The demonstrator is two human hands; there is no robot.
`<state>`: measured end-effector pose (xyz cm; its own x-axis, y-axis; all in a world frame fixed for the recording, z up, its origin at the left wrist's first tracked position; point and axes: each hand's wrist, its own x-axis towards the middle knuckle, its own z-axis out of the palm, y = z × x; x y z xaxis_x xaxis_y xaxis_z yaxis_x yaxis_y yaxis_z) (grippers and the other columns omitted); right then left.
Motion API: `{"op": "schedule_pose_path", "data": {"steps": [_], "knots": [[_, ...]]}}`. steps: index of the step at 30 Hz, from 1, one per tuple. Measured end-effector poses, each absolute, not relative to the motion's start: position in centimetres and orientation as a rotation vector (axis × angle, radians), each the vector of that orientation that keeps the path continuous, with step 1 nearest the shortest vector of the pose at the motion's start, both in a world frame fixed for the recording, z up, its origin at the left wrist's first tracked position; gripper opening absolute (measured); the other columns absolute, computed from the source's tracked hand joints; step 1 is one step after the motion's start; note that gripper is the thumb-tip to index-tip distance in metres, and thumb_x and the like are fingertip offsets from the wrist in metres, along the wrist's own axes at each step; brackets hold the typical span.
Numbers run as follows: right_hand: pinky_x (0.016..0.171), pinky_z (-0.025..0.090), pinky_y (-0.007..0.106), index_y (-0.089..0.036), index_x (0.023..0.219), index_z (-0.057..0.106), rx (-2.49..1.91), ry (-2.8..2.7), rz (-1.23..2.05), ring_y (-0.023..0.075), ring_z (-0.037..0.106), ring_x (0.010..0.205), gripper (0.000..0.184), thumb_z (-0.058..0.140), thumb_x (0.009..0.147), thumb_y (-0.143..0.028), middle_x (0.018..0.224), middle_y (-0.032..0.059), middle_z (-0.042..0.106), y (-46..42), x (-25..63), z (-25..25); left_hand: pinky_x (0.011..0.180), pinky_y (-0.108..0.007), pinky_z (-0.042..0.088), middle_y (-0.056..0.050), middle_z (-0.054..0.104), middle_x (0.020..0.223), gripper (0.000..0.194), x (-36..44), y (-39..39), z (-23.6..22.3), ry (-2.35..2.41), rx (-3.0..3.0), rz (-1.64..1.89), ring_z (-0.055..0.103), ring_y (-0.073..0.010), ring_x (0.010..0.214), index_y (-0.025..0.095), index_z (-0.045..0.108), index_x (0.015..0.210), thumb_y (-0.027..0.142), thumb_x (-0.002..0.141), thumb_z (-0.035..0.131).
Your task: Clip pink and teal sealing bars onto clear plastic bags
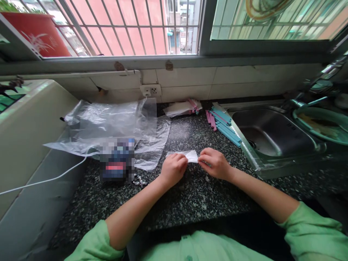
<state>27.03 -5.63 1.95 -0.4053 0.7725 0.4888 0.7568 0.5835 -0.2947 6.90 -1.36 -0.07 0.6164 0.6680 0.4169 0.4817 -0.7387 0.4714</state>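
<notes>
Between my hands is a small clear plastic bag (192, 156), whitish where it catches the light, just above the speckled dark countertop (190, 195). My left hand (174, 168) is closed on its left end, fingers curled and partly covering it. The thumb and fingers of my right hand (214, 164) pinch its right edge. Whether anything lies inside the bag cannot be made out. Beyond my right hand, flat blue strips (227, 132) and a few pink strips (211, 120) lie in a loose pile beside the sink. Further back rests a stack of clear packets (181, 108) with pink pieces on it.
Large clear plastic sheets (108, 117) spread over the back left. A pixelated dark object (116, 163) stands in front of them, a white cable (54, 180) nearby. At right are a steel sink (277, 130) and a green basket (323, 125). A wall socket (151, 90) sits behind.
</notes>
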Motion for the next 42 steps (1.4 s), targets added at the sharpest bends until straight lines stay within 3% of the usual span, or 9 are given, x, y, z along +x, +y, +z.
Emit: {"op": "schedule_pose_path", "data": {"steps": [3,5,9,11,18,23,29,35,42], "knots": [[0.083,0.043,0.035,-0.018,0.100,0.058,-1.209,-2.035,0.338,0.0204,0.051,0.096,0.031,0.061,0.076,-0.037,0.100,0.0092,0.056,-4.6,26.6,3.0,0.061,-0.025,0.042,-0.002,0.060,0.068,0.019,6.3,-1.4,1.1,0.990,1.966,0.889,0.053,-0.0124,0.063,0.017,0.058,0.072,0.030,0.081,0.048],[0.084,0.043,0.037,-0.019,0.105,0.056,-1.241,-1.923,0.596,0.0210,0.052,0.097,0.043,0.065,0.071,-0.045,0.107,0.0099,0.055,-3.8,26.3,3.2,0.055,-0.022,0.040,0.001,0.057,0.064,0.022,5.8,-1.5,1.6,0.956,1.543,0.892,0.051,-0.0103,0.057,0.017,0.056,0.073,0.039,0.076,0.054],[0.072,0.045,0.031,-0.016,0.091,0.059,-1.267,-1.549,1.208,0.0152,0.055,0.075,0.042,0.060,0.070,-0.052,0.084,0.0041,0.061,-3.0,25.1,2.3,0.053,-0.020,0.038,0.004,0.054,0.062,0.035,5.3,-1.5,1.6,0.911,1.027,0.911,0.047,-0.0080,0.054,0.017,0.051,0.072,0.046,0.061,0.068],[0.068,0.043,0.028,-0.015,0.078,0.058,-1.262,-1.365,1.327,0.0129,0.053,0.068,0.039,0.062,0.067,-0.053,0.071,0.0001,0.059,-2.9,24.3,1.7,0.055,-0.019,0.038,0.004,0.055,0.064,0.037,5.4,-1.5,1.1,0.895,0.949,0.904,0.048,-0.0079,0.056,0.017,0.052,0.072,0.044,0.056,0.071],[0.059,0.034,0.023,-0.015,0.061,0.055,-1.345,-1.290,1.354,0.0090,0.043,0.058,0.033,0.067,0.061,-0.045,0.059,-0.0038,0.051,-3.3,23.3,1.4,0.055,-0.020,0.035,0.003,0.054,0.063,0.036,5.6,-1.0,0.9,0.941,1.048,0.839,0.047,-0.0094,0.058,0.015,0.055,0.073,0.046,0.060,0.068],[0.057,0.032,0.023,-0.015,0.064,0.058,-1.330,-1.360,1.345,0.0092,0.042,0.057,0.033,0.060,0.067,-0.048,0.058,-0.0034,0.049,-3.5,22.9,1.7,0.052,-0.020,0.031,0.005,0.046,0.054,0.030,5.4,-0.6,1.0,1.039,1.196,0.952,0.039,-0.0079,0.053,0.015,0.052,0.060,0.043,0.064,0.063],[0.057,0.036,0.024,-0.015,0.065,0.060,-1.377,-1.395,1.278,0.0105,0.046,0.059,0.027,0.063,0.065,-0.042,0.062,-0.0009,0.056,-3.4,22.9,1.2,0.053,-0.021,0.032,0.004,0.048,0.055,0.029,5.6,-0.9,0.9,1.035,1.300,0.932,0.041,-0.0091,0.055,0.015,0.054,0.058,0.042,0.064,0.064],[0.059,0.039,0.024,-0.016,0.064,0.058,-1.354,-1.350,1.166,0.0106,0.048,0.058,0.025,0.060,0.067,-0.040,0.061,-0.0014,0.056,-3.5,23.0,0.4,0.054,-0.021,0.034,0.000,0.058,0.065,0.037,5.3,-1.0,0.5,0.918,1.124,0.719,0.048,-0.0113,0.059,0.013,0.062,0.075,0.047,0.059,0.068],[0.062,0.044,0.026,-0.016,0.070,0.062,-1.478,-1.581,0.945,0.0143,0.056,0.064,0.027,0.054,0.073,-0.042,0.068,0.0023,0.063,-2.0,25.1,0.7,0.055,-0.022,0.033,0.000,0.061,0.061,0.035,5.2,-0.9,0.1,0.969,1.077,0.720,0.046,-0.0109,0.056,0.012,0.066,0.067,0.043,0.053,0.073]]}}
